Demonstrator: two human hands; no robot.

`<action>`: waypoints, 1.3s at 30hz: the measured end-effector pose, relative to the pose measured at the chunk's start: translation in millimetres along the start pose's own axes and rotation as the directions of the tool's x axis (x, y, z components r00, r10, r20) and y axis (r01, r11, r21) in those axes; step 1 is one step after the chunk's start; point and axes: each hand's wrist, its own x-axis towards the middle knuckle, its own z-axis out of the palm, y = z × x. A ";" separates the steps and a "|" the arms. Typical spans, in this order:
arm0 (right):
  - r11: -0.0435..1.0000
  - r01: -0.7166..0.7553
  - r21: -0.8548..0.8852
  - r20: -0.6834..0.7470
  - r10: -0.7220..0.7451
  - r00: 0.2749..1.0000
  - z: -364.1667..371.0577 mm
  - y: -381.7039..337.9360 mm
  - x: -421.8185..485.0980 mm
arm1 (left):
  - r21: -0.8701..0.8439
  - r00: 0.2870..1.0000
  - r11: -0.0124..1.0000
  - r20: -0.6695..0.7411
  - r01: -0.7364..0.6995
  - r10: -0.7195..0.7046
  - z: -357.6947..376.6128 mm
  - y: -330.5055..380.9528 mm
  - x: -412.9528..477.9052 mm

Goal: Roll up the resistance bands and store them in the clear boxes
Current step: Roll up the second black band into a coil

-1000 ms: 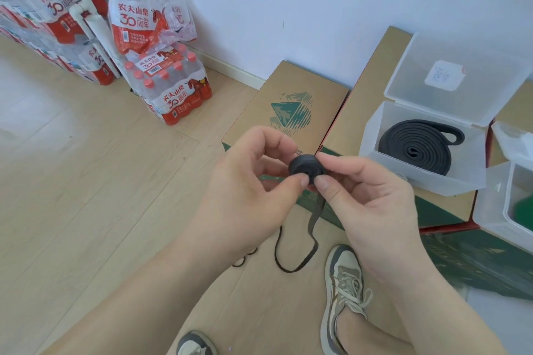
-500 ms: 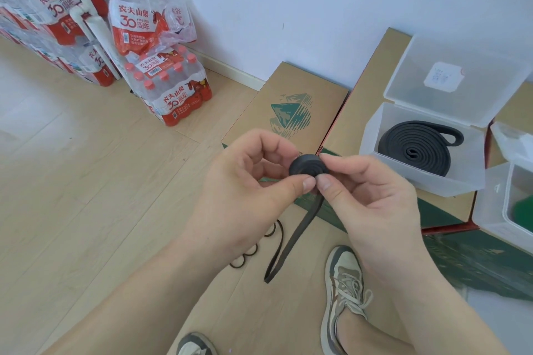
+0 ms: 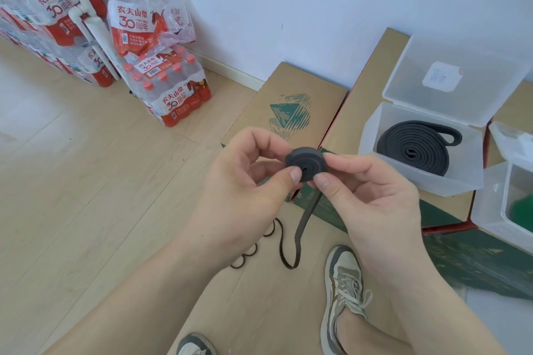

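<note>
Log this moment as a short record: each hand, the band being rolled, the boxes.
left hand: pinches the small black roll
right hand: pinches the same roll from the other side
tail: unrolled, hangs below the roll in a loop
open clear box: lid up, holds a coiled black band
second clear box: at right edge, green item inside
</note>
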 end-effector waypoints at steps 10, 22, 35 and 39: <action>0.811 0.387 -0.438 0.274 -0.290 0.917 -5.3 12.5 2.1 | 0.533 0.943 0.786 0.072 -0.313 0.326 -0.5 -10.8 -2.3; 0.999 0.032 -0.024 0.023 -0.032 0.999 1.3 2.5 0.3 | 0.082 0.999 0.996 -0.033 -0.029 0.032 1.8 -2.5 -0.4; 0.975 0.137 -0.177 0.001 -0.139 0.990 -7.6 4.5 -10.6 | 0.216 0.993 0.970 -0.003 -0.114 0.118 8.1 -2.2 -4.2; 0.999 0.032 -0.024 -0.089 -0.034 0.995 -9.8 0.8 -22.4 | 0.053 0.995 0.994 0.025 -0.094 0.093 7.1 1.3 -7.4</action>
